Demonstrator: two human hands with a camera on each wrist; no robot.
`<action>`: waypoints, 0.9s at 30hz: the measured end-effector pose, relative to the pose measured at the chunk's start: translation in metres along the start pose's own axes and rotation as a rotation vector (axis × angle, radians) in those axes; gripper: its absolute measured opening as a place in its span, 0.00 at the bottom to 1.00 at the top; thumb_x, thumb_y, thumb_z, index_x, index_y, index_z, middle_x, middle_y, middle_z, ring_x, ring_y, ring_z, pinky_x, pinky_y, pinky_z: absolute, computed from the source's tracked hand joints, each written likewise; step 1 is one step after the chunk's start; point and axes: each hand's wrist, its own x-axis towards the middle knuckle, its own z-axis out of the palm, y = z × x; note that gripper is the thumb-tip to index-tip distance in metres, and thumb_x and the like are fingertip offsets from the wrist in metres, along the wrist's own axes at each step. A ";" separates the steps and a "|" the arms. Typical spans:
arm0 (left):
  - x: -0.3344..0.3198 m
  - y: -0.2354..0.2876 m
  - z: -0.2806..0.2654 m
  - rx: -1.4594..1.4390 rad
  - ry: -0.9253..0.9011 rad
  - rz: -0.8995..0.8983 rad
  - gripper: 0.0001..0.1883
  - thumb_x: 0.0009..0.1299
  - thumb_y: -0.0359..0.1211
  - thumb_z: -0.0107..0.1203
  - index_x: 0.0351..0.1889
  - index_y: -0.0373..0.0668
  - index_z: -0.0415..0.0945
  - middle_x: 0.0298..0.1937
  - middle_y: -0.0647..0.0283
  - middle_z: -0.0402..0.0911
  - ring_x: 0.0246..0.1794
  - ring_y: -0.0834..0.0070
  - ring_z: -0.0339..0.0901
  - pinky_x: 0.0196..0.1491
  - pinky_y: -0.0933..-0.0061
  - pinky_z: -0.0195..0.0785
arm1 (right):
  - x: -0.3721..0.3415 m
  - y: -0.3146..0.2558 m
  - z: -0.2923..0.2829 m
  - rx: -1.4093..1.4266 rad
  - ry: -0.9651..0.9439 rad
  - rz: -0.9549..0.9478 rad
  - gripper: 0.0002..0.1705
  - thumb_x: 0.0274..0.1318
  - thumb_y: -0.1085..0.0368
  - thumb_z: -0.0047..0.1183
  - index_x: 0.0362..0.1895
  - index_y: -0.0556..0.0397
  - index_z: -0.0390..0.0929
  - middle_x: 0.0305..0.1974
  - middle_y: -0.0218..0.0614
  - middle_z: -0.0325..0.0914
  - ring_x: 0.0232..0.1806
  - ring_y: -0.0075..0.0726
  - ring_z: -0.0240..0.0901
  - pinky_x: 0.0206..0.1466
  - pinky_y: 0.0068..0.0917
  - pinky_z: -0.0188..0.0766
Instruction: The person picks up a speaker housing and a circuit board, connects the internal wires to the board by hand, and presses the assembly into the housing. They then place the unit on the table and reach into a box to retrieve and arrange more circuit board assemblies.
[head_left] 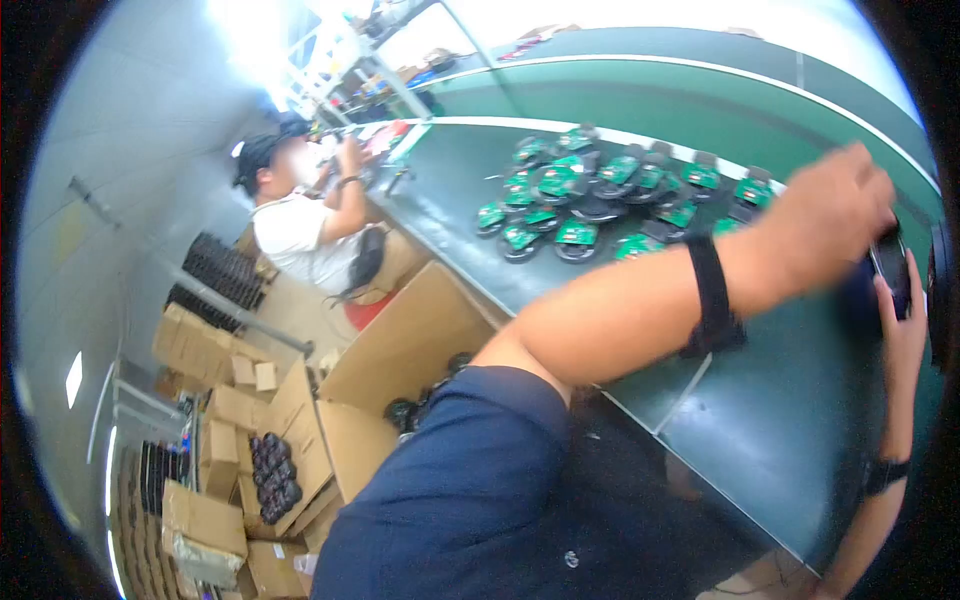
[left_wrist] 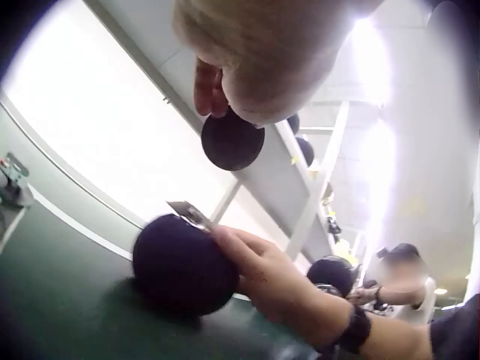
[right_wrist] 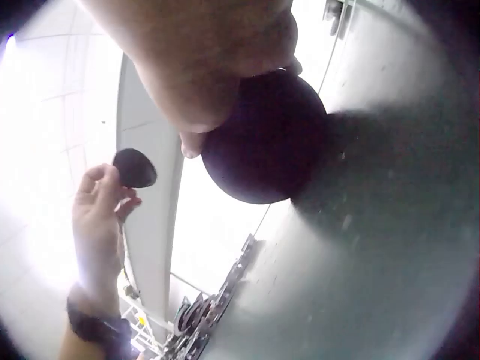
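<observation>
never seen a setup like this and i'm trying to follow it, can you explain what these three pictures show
There is no machine here: a person works with two bare hands. One picture comes from a camera worn on the head, looking forward and down; the other two come from cameras on the wrists, each watching its own hand's work. On the dark green table lies a group of round black parts with green circuit boards. The left hand pinches a dark disc; the right hand holds a dark round part.

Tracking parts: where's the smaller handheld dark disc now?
In the left wrist view, the smaller dark disc is upper centre in the left hand, above the larger round piece the right hand holds.
</observation>
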 end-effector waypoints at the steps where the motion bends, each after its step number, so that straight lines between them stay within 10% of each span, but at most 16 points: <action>1: 0.002 -0.018 0.013 0.029 -0.021 -0.062 0.08 0.65 0.33 0.57 0.34 0.38 0.76 0.37 0.49 0.74 0.38 0.51 0.75 0.42 0.56 0.73 | 0.007 0.007 -0.008 -0.019 0.034 0.011 0.37 0.61 0.53 0.60 0.69 0.56 0.65 0.63 0.48 0.72 0.62 0.41 0.71 0.67 0.31 0.61; 6: -0.007 -0.112 0.060 0.207 -0.418 -0.326 0.09 0.66 0.35 0.58 0.37 0.40 0.80 0.39 0.47 0.78 0.43 0.47 0.76 0.48 0.49 0.71 | 0.012 -0.002 -0.023 -0.144 0.224 0.112 0.42 0.56 0.46 0.64 0.68 0.59 0.66 0.66 0.53 0.67 0.68 0.47 0.64 0.71 0.34 0.56; 27: -0.047 -0.196 0.107 0.312 -0.652 -0.427 0.10 0.66 0.34 0.54 0.34 0.35 0.81 0.40 0.44 0.80 0.46 0.47 0.77 0.51 0.50 0.70 | 0.014 -0.006 -0.021 -0.078 0.265 0.042 0.49 0.51 0.46 0.66 0.65 0.70 0.63 0.67 0.62 0.62 0.71 0.59 0.58 0.74 0.40 0.53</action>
